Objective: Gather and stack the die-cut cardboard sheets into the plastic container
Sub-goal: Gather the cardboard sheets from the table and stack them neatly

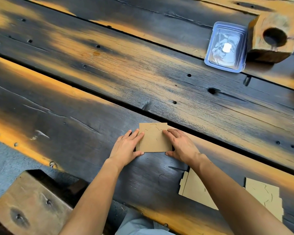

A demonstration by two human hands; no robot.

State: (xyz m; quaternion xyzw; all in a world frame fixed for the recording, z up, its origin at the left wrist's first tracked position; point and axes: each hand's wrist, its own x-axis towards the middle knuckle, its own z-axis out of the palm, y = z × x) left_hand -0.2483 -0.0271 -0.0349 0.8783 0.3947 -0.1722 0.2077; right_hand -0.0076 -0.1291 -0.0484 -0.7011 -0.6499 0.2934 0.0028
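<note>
A: Where do we put the task thing?
B: The small stack of tan die-cut cardboard sheets [154,140] lies flat on the dark scorched wooden plank table [92,65]. It's well apart from the clear blue-rimmed plastic container [223,67], on the person's side of it and off to its left.
A: Hands?
B: We mark both as flat, gripping nothing. The left hand [128,146] has straight fingers along the stack's left edge and its thumb at the near corner. The right hand [180,145] has fingers resting on the right side and its thumb at the other near corner. A lower sheet peeks out, so we read this as squaring up.
A: Other sheets?
B: Two loose ones, both far from the container and closest to the person. One tan sheet [197,192] is partly under the right forearm, and another tan sheet [265,195] lies further right.
A: Handling?
B: We judge them light, thin, stiffish but bendable. The smooth faces likely slide, and the cut lines may snag or pop. We'd pinch both side edges, thumbs under, and keep the stack level.
A: Container?
B: A square wooden block with a round hole [273,36] sits just beside it on the right. We can't tell if a lid is on.
</note>
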